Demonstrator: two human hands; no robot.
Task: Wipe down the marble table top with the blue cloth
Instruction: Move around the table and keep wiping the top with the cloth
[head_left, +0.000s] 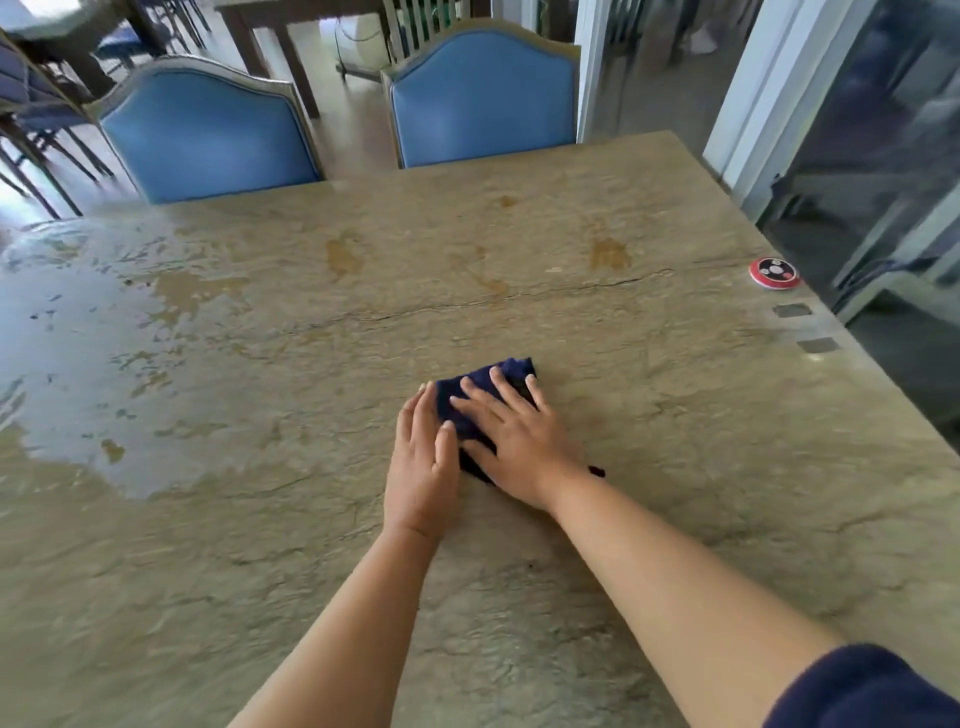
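Dark blue folded cloth (475, 397) lies flat near the middle of the beige veined marble table top (649, 467), pinned under the right hand (511, 436), whose fingers are spread straight across it, palm down. Just beside it, the left hand (423, 462) rests with straight fingers held together, its fingertips touching the cloth's left edge and its palm on the stone. To the left, a wide glossy wet patch (78, 332) covers the table surface. A thin dark crack (519, 299) runs across the stone beyond the cloth. Near the right edge sits a small round red and black call button (774, 272), with two small grey square insets (805, 327) closer along that edge. Two blue upholstered chairs (483, 98) with pale frames stand at the far side.
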